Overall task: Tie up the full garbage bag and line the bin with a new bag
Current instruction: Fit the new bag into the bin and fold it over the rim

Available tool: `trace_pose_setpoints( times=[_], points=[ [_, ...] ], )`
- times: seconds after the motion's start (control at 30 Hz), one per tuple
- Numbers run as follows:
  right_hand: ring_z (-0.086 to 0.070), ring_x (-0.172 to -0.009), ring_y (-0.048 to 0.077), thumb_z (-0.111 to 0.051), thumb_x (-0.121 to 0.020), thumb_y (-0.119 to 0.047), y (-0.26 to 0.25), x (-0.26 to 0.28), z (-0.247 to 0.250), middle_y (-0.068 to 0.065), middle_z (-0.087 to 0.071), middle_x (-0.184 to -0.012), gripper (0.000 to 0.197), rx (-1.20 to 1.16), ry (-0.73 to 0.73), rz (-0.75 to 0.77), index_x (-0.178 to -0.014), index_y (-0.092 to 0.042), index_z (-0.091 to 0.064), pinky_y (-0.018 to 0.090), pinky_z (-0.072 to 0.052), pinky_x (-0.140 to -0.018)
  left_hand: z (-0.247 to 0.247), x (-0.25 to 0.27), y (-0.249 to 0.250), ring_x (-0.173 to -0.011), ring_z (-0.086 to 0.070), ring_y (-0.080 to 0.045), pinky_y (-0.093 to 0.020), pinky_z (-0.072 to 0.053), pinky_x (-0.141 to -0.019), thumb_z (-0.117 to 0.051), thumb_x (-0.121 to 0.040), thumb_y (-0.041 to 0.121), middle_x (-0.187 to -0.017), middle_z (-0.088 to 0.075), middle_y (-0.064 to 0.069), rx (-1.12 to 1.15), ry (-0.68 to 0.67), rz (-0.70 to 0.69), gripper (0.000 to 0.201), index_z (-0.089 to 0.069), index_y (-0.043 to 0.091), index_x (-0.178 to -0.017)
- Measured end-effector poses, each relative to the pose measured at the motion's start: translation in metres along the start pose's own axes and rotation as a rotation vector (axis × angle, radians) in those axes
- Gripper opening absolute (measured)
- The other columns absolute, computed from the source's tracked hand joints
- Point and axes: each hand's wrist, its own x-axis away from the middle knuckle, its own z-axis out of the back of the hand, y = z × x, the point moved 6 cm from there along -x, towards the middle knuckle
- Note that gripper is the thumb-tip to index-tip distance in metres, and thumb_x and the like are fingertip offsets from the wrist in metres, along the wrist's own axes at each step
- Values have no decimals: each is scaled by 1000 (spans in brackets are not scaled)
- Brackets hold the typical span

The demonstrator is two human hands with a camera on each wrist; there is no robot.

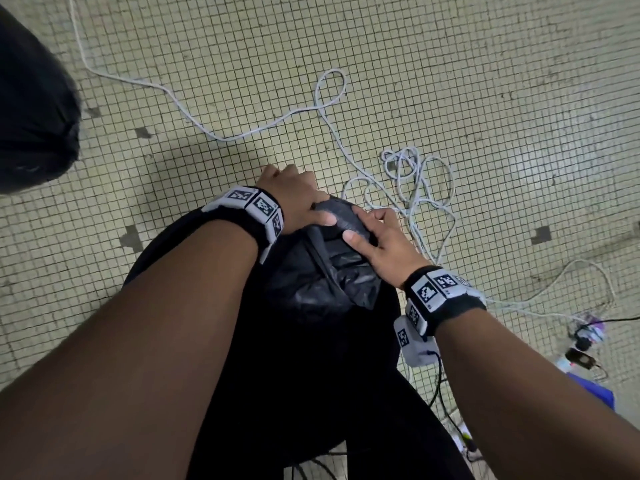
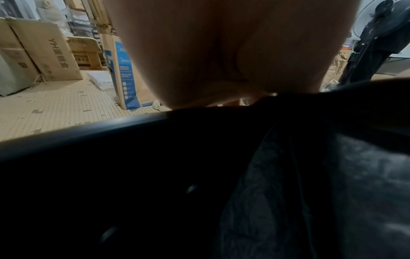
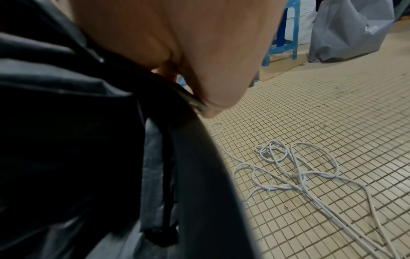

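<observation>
Both hands are at the far rim of the black bin, working the new black bag over its edge. The left hand curls over the rim with its thumb pressing the plastic down; the right hand pinches a fold of the bag against the rim, thumb on top. The rest of the liner hangs crumpled inside the bin. A dark bulky shape on the floor to the left is probably the tied full bag, though it is too dark to be sure.

The risk I see is the thin plastic slipping off the rim once one hand lets go, or tearing if stretched too hard over the edge. The loose white cable lies just beside the bin, easy to snag or trip on.
</observation>
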Motion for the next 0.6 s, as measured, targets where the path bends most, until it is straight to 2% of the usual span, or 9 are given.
trace_pose_setpoints(
  times=[0.17, 0.23, 0.27, 0.33, 0.37, 0.4, 0.43, 0.53, 0.6],
  points=[
    [-36, -126, 14, -55, -92, -59, -2, -5, 0, 1, -28, -128, 83, 58, -51, -37, -157, -18, -25, 22, -28, -110, -3, -10, 4, -133, -34, -27, -51, -23, -111, -18, -93, 75, -141, -44, -1, -12, -32, 12, 74, -44, 32, -147],
    [-39, -125, 14, -58, -89, -61, -1, -7, 1, 1, -31, -126, 85, 11, -74, -68, -157, -19, -28, 23, -30, -108, -4, -16, 4, -131, -37, -27, -50, -27, -108, -18, -89, 80, -136, -48, -1, 15, -81, 35, 77, -52, 34, -141],
    [-43, -122, 14, -60, -87, -62, 0, -7, 2, 0, -34, -125, 82, -22, -87, -81, -154, -23, -33, 19, -32, -104, -4, -19, 3, -124, -44, -26, -49, -34, -103, -20, -87, 83, -126, -54, -2, 46, -99, 47, 79, -60, 32, -133],
    [-54, -103, 10, -65, -86, -60, 0, -6, 4, 1, -41, -119, 65, -86, -111, -80, -140, -28, -52, 7, -40, -83, -4, -21, 1, -92, -60, -21, -38, -47, -82, -28, -81, 89, -93, -64, -2, 149, -117, 59, 84, -73, 25, -112],
    [-59, -86, 9, -68, -85, -57, 0, -6, 4, 2, -47, -112, 55, -133, -111, -66, -127, -21, -61, 6, -45, -70, -3, -21, 0, -77, -60, -20, -34, -47, -71, -31, -78, 91, -79, -64, -2, 203, -124, 52, 87, -76, 23, -106],
    [-61, -75, 12, -72, -85, -52, 0, -6, 5, 2, -52, -102, 50, -193, -103, -51, -115, -11, -65, 12, -49, -59, -2, -19, -1, -69, -58, -20, -33, -46, -66, -32, -73, 93, -72, -63, -3, 236, -138, 39, 89, -77, 22, -102],
    [-64, -68, 8, -75, -84, -47, 1, -7, 5, 1, -55, -92, 49, -253, -94, -48, -106, -5, -65, 9, -49, -55, -2, -15, -2, -67, -59, -20, -34, -46, -66, -31, -68, 93, -70, -63, -3, 264, -150, 24, 87, -78, 24, -96],
    [-69, -65, 2, -80, -79, -47, 4, -8, 3, -2, -64, -84, 51, -339, -91, -100, -98, -3, -64, 16, -53, -58, 2, 2, -11, -72, -60, -19, -32, -44, -65, -42, -75, 82, -74, -64, 1, 356, -111, -4, 51, -66, 37, -73],
    [-70, -68, 7, -80, -77, -53, 6, -7, 4, 1, -65, -86, 62, -306, -91, -121, -102, 0, -62, 20, -55, -61, 3, 17, -24, -90, -63, -18, -34, -48, -77, -55, -90, 63, -94, -69, 5, 399, -27, -5, 32, -72, 37, -96]
  ],
)
